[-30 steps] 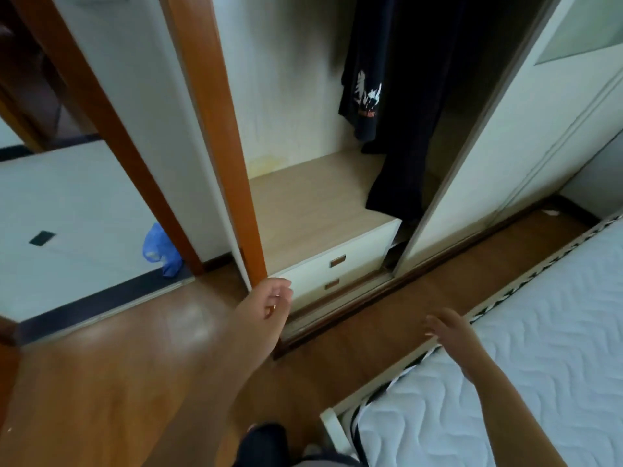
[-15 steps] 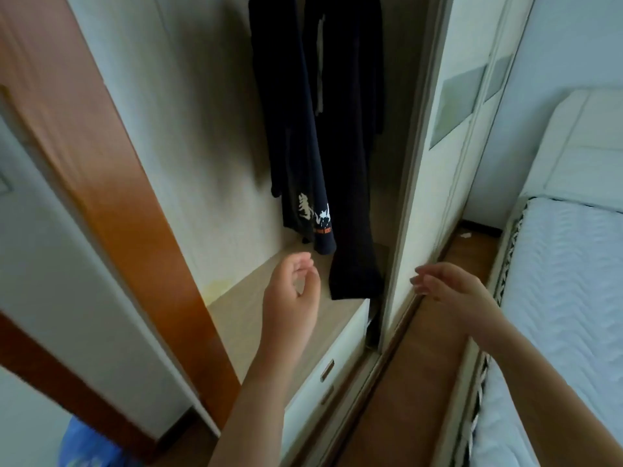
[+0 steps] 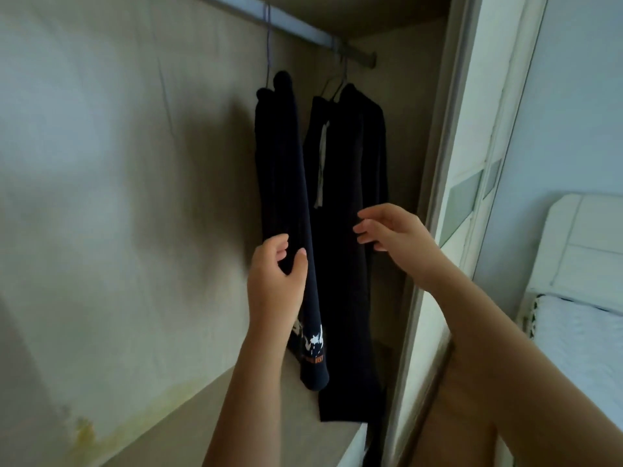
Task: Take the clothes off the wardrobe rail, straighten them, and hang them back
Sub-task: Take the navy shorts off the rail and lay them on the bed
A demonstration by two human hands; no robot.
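Observation:
Two dark garments hang on wire hangers from the metal wardrobe rail [image 3: 303, 23]. The left one is a navy garment [image 3: 283, 170] with a white and orange print near its hem. The right one is a black garment [image 3: 350, 183] with a pale drawstring. My left hand [image 3: 278, 278] is raised in front of the navy garment, fingers loosely curved, thumb and fingers apart at its edge. My right hand [image 3: 391, 235] reaches toward the black garment, fingers relaxed, holding nothing.
A wooden shelf top [image 3: 209, 419] lies below the clothes inside the wardrobe. The sliding wardrobe door [image 3: 472, 197] stands at the right. A bed with a white mattress [image 3: 580, 348] and headboard is at the far right.
My view has tilted up from the floor and drawers to the rail. Both hands have risen from low down to the hanging garments.

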